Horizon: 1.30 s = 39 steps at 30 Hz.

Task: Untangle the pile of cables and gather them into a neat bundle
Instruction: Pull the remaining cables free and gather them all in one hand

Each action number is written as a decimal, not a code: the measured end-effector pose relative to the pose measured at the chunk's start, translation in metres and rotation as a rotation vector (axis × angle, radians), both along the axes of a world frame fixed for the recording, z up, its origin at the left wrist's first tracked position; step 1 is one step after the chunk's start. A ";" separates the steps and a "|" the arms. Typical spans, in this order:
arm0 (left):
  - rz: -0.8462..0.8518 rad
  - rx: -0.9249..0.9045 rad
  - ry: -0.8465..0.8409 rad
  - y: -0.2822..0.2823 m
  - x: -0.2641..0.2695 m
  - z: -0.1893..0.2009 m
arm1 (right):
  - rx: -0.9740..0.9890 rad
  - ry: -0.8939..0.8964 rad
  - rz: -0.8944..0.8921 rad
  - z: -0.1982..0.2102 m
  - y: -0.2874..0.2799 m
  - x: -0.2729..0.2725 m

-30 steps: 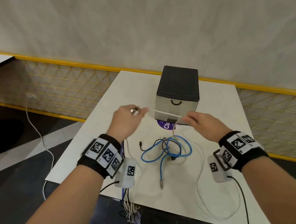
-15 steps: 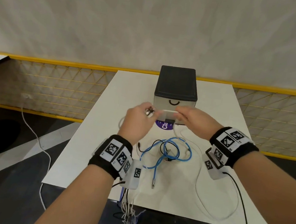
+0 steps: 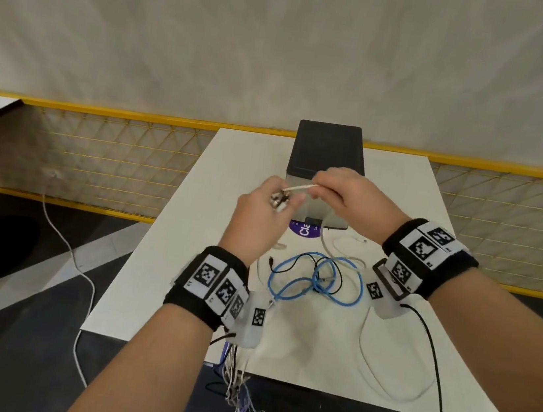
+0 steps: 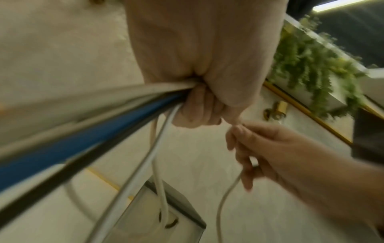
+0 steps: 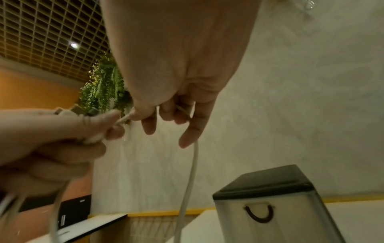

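The left hand (image 3: 264, 210) is clenched round a gathered bunch of cable ends just in front of the black-topped grey drawer box (image 3: 327, 151). The right hand (image 3: 343, 198) pinches the thin white cable (image 3: 300, 187) beside it. Nearer than the box, the blue and black tangle (image 3: 314, 279) lies on the white desk (image 3: 164, 278). Pulling the white cable could tighten that knot or drag the tangle off the desk.

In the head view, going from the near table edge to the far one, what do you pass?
White cable loop → blue cable tangle → purple sticker → black-topped drawer box.
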<state>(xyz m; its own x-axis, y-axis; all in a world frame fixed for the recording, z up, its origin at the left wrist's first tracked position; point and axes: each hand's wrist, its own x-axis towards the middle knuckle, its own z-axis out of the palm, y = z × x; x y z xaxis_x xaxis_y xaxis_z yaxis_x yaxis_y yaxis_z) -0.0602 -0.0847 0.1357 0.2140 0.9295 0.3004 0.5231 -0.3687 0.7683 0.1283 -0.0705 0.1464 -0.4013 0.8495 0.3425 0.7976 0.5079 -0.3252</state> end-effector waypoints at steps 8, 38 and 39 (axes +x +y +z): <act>0.141 0.094 -0.310 -0.006 -0.018 0.013 | -0.320 0.180 -0.192 -0.042 -0.006 0.012; 0.211 -0.084 -0.376 -0.020 -0.048 -0.017 | 0.074 0.016 -0.040 -0.021 -0.024 0.036; 0.204 -0.087 -0.373 -0.021 -0.047 -0.018 | -0.035 -0.018 -0.042 -0.026 -0.023 0.038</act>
<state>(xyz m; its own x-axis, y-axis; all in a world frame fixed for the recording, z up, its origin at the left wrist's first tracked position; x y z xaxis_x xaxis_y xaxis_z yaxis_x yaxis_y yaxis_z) -0.1075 -0.1053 0.1176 -0.0854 0.9669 0.2406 0.2591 -0.2116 0.9424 0.1659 -0.0932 0.1201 -0.3706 0.8772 0.3052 0.8238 0.4622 -0.3280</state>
